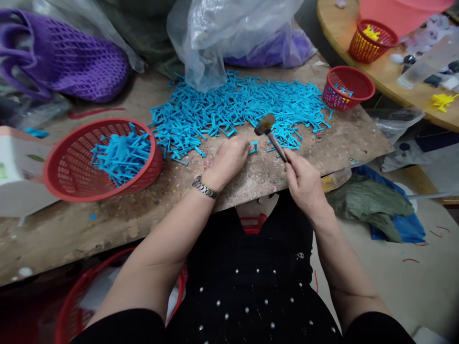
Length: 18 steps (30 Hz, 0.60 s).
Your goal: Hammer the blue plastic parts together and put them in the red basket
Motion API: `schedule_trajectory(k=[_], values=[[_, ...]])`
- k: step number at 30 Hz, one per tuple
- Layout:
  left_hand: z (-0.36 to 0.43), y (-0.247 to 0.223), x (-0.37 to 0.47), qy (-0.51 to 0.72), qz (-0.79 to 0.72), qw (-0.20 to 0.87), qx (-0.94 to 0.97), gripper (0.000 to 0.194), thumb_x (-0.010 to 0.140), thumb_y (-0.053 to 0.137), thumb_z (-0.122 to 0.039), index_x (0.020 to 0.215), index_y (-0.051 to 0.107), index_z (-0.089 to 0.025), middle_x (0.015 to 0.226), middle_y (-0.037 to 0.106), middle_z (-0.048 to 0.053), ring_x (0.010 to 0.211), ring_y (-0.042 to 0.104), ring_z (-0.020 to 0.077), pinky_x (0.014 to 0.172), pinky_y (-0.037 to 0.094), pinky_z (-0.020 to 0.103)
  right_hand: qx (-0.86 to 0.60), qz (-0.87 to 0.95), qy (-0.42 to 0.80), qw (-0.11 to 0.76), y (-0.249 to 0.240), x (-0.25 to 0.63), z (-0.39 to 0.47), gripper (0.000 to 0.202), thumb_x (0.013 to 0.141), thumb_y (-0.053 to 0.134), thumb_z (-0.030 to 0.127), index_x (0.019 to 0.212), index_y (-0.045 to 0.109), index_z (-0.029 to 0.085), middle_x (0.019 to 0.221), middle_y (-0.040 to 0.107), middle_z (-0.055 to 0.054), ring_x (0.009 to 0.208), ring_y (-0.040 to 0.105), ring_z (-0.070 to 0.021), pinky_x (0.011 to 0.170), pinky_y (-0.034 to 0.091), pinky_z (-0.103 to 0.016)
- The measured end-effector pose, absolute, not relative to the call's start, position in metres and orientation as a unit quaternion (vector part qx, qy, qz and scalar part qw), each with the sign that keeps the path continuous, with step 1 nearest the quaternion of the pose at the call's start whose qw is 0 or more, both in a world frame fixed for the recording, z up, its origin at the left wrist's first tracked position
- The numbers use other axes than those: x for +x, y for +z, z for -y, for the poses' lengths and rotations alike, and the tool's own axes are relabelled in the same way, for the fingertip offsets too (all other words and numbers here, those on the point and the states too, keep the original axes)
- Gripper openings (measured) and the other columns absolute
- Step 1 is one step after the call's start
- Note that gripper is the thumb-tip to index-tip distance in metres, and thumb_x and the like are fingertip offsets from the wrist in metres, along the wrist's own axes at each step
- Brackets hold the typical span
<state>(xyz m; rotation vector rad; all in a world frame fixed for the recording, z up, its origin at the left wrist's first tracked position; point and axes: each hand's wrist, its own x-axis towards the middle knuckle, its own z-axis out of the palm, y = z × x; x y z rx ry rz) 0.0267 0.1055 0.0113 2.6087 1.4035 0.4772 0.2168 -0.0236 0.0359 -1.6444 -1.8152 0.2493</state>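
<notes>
My right hand [304, 184] is wrapped round the handle of a small hammer [275, 143], whose dark head is raised above the worn wooden bench. Closed and low over the bench top, my left hand [231, 156] has a small blue plastic piece [253, 147] at its fingertips. The fingers partly hide that piece. Just beyond both hands spreads a wide heap of thin blue plastic pieces [247, 105]. To the left stands a red plastic basket [60, 165] with more of the same blue pieces [124, 155] in it.
A smaller red basket [366, 88] stands at the bench's right corner. Purple mesh material [82, 57] and clear plastic bags [233, 28] lie at the back. On the right, a wooden table [333, 24] holds a red basket with yellow pieces [372, 32]. A white box [21, 172] sits far left.
</notes>
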Motion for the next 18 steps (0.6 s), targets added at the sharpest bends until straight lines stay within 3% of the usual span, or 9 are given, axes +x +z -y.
schedule_trajectory(k=[5,9,12,18], values=[[-0.106,0.012,0.027,0.151,-0.466,0.086,0.867,0.028,0.099,0.045,-0.017,0.089,0.071,-0.013,0.095,0.072,0.017,0.092,0.067,0.0272,0.082,0.048,0.035,-0.625,0.682,0.038,0.378,0.049,0.211,0.032,0.053,0.106,0.03,0.031,0.153,0.047,0.015,0.12,0.07,-0.015,0.112,0.066,-0.0276,0.102,0.054,-0.046],[-0.105,0.011,0.029,0.142,-0.47,0.068,0.868,0.029,0.1,0.045,-0.017,0.09,0.072,-0.013,0.096,0.073,0.016,0.092,0.067,0.0267,0.082,0.047,0.035,-0.645,0.701,0.072,0.296,0.026,0.212,0.025,0.053,0.103,0.031,0.026,0.152,0.048,0.013,0.122,0.069,-0.018,0.116,0.065,-0.03,0.102,0.053,-0.046],[-0.104,0.011,0.031,0.134,-0.47,0.054,0.871,0.03,0.099,0.043,-0.016,0.091,0.072,-0.012,0.096,0.073,0.016,0.092,0.068,0.0265,0.08,0.047,0.035,-0.671,0.694,0.087,0.247,0.02,0.216,0.021,0.052,0.101,0.033,0.023,0.15,0.052,0.017,0.114,0.07,-0.016,0.109,0.066,-0.0306,0.098,0.055,-0.047],[-0.105,0.009,0.031,0.117,-0.472,0.036,0.873,0.03,0.098,0.044,-0.015,0.088,0.072,-0.012,0.092,0.073,0.016,0.088,0.067,0.0262,0.078,0.048,0.035,-0.645,0.69,0.034,0.326,0.044,0.216,0.028,0.055,0.106,0.027,0.031,0.157,0.042,0.017,0.119,0.068,-0.016,0.11,0.065,-0.0294,0.1,0.053,-0.048]])
